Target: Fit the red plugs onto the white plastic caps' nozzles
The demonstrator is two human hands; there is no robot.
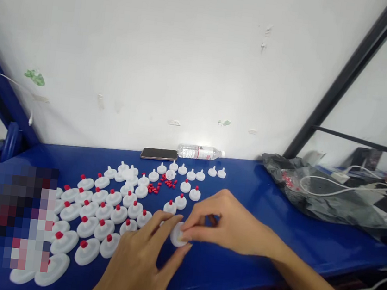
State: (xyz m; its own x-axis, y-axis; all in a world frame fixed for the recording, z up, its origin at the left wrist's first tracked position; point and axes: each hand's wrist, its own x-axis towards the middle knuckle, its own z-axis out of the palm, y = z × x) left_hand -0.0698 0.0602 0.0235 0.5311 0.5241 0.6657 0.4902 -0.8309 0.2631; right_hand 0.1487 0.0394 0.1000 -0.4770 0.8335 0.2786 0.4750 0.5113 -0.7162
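Between both hands, above the blue table, is a white round disc-shaped piece [176, 234]. My left hand [148, 254] holds it by the edge, thumb below and fingers above. The fingers of my right hand [214, 222] pinch together over its middle and hide whatever is there. To the left stand several white discs with red caps [87, 250]. Behind them are several white discs with bare stems [153, 175]. Loose red caps [154, 189] lie scattered near those, beside a white disc lying tilted [170, 174].
A dark phone [159, 154] and a clear bottle lying on its side [199, 152] rest against the wall. At the right, a grey plastic bag [333, 203] lies under white cables [318, 181]. The blue table's front edge [254, 284] runs below my right forearm. Pixelation covers the lower left.
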